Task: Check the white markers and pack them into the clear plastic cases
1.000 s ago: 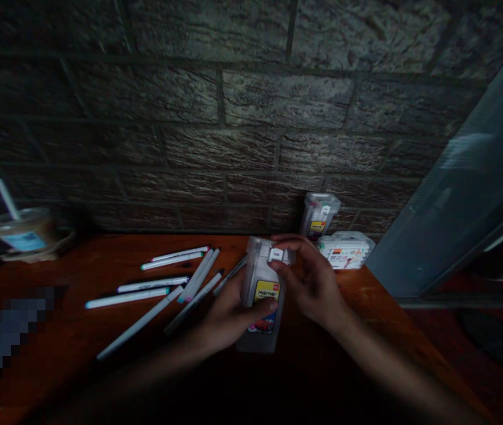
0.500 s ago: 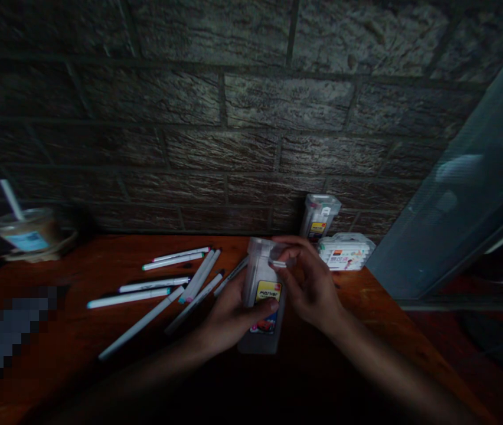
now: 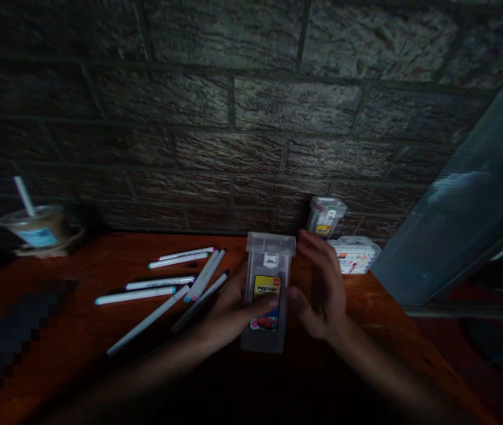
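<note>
A clear plastic marker case (image 3: 264, 295) with a yellow and blue label stands upright in front of me. Its lid looks closed, with a white latch (image 3: 270, 258) on the front. My left hand (image 3: 238, 307) grips the case from the left, thumb across the label. On the right side, my right hand (image 3: 322, 283) is apart from the case, its fingers spread and nothing in them. Several white markers with coloured ends, among them a long white marker (image 3: 149, 319), lie loose on the wooden table (image 3: 114, 254) to the left.
Against the brick wall (image 3: 234, 147) stands a second marker case (image 3: 325, 217), beside a wide clear case (image 3: 355, 255) with white contents. A drink cup with a straw (image 3: 41, 227) sits at the far left. A grey post (image 3: 446, 189) rises by the table's right edge.
My right hand has let go of the latch area and drawn off to the right, its fingers opening. The case has turned its front more toward me, still in my left hand.
</note>
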The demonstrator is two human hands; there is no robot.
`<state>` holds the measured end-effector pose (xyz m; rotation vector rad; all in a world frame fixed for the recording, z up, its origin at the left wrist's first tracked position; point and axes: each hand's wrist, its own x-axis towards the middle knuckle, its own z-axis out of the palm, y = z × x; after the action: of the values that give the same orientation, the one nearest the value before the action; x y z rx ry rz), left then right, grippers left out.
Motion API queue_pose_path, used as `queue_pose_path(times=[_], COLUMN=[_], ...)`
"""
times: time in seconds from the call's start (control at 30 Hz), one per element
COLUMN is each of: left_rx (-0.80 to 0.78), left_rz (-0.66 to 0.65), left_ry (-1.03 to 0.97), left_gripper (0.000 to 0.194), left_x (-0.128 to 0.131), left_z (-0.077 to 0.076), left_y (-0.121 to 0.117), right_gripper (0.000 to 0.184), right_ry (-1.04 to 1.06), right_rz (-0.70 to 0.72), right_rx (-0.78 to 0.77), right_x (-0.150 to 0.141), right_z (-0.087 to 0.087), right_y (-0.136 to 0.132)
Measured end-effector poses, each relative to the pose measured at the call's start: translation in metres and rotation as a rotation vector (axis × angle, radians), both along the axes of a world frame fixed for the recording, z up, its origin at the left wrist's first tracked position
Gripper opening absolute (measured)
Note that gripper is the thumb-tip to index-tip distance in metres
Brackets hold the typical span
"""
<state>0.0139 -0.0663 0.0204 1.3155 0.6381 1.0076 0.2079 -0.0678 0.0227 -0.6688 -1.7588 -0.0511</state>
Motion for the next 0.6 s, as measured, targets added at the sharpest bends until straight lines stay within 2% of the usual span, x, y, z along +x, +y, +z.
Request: queue_pose_path(times=[0.1, 0.17, 0.27, 0.43, 0.6], left_rx=[0.012, 0.028, 0.076, 0.136, 0.085], left_rz=[-0.056, -0.107, -0.15, -0.188, -0.21], left_ry=[0.004, -0.007, -0.005, 0.026, 0.04], left_gripper=[0.054, 0.055, 0.06, 0.063, 0.06], left_x=[-0.003, -0.004, -0.004, -0.007, -0.005], left_z=[-0.001, -0.002, -0.003, -0.005, -0.002], left_y=[0.001, 0.002, 0.003, 0.001, -0.001], right_gripper=[0.066, 0.06, 0.05, 0.035, 0.029], right_ry=[0.171, 0.247, 0.345, 0.398, 0.41], right_rz=[0.114, 0.169, 0.168, 0.21, 0.143], right_rx=[-0.19, -0.324, -0.441, -0.507, -0.503], right_x=[-0.001, -0.002, -0.002, 0.001, 0.003], right_z=[-0.003, -0.002, 0.002, 0.005, 0.012], right_y=[0.003, 0.005, 0.006, 0.007, 0.005])
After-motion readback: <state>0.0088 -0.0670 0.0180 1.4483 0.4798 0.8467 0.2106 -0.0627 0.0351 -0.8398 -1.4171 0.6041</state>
